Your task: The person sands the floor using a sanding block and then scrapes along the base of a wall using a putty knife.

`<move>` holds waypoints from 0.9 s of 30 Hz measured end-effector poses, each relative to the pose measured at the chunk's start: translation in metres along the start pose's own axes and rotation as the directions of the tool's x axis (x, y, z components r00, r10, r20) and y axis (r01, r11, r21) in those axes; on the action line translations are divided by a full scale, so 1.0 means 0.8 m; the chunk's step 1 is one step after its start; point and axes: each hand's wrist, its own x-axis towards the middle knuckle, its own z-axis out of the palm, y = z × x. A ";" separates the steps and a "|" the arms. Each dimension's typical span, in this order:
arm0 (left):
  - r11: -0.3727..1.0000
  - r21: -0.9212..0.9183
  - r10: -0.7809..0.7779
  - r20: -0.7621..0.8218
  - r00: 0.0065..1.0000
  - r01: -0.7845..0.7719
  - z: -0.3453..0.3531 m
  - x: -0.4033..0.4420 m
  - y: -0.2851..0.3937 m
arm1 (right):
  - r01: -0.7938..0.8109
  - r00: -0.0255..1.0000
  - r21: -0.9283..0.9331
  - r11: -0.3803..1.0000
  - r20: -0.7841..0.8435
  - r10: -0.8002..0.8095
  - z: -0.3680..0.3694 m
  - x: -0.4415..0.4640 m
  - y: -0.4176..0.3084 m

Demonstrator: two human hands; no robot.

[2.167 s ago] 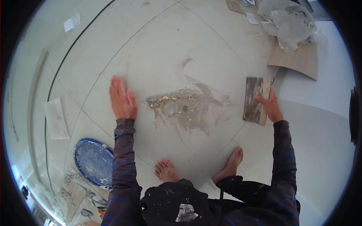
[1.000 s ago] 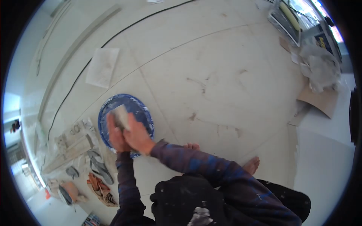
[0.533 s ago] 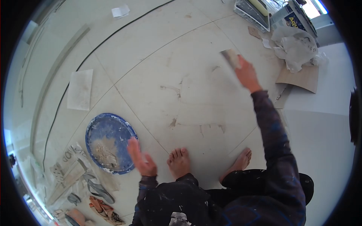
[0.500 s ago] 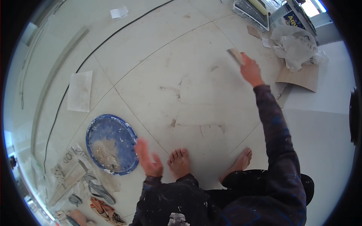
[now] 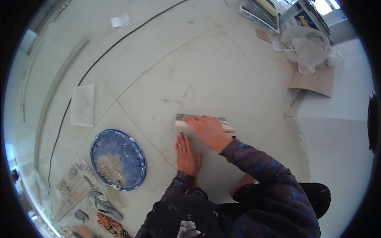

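Observation:
My right hand [image 5: 208, 131] grips a wide scraper [image 5: 226, 127] with a pale wooden handle and a stained blade, held low at the floor in front of my feet. Just below the scraper, my left hand [image 5: 187, 158] lies palm down with its fingers stretched forward. To the left sits a round blue lid [image 5: 135, 158] with a whitish crusted rim and a heap of beige debris [image 5: 111, 168] on it. Faint smudges [image 5: 173, 101] mark the pale floor beyond the blade.
A black cable [image 5: 115, 44] curves across the left floor near a white sheet [image 5: 82, 105]. Sandals [image 5: 106, 206] and an orange cloth [image 5: 110, 224] lie lower left. Crumpled plastic [image 5: 307, 47], a curved board [image 5: 312, 81] and a tray [image 5: 260, 15] stand upper right.
The scraper in my right hand has come down from the upper right to the floor before me. My left hand has moved right, away from the lid. Earlier, the debris was gathered on the floor.

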 end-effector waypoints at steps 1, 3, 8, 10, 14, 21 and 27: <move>1.000 0.012 -0.018 -0.020 1.000 0.018 -0.001 0.004 -0.006 | 0.019 0.999 0.021 1.000 -0.029 -0.019 0.003 0.008 0.006; 0.987 -0.155 0.029 -0.025 0.999 -0.032 -0.010 -0.009 -0.007 | 0.069 0.960 -0.009 0.998 -0.272 -0.069 0.002 0.061 0.047; 0.984 -0.147 -0.114 -0.115 0.987 0.097 -0.049 -0.042 -0.011 | 0.005 0.933 0.001 1.000 -0.360 -0.005 -0.061 0.224 0.112; 0.978 -0.138 -0.177 -0.167 0.970 0.154 -0.064 -0.054 -0.022 | 0.148 0.916 -0.067 0.987 -0.366 -0.163 -0.022 0.216 0.080; 0.958 -0.214 -0.257 -0.343 0.903 0.192 -0.082 -0.053 -0.049 | 0.325 0.914 -0.256 0.910 -0.164 -0.372 0.035 0.097 -0.021; 0.996 -0.013 -0.089 -0.376 0.922 0.091 -0.074 -0.016 -0.094 | 0.302 0.933 0.110 0.947 -0.238 -0.270 0.006 -0.060 0.000; 0.968 0.232 -0.045 -0.203 0.978 0.093 -0.069 0.020 -0.123 | -0.204 0.883 0.597 0.776 -0.230 0.410 -0.073 -0.125 0.241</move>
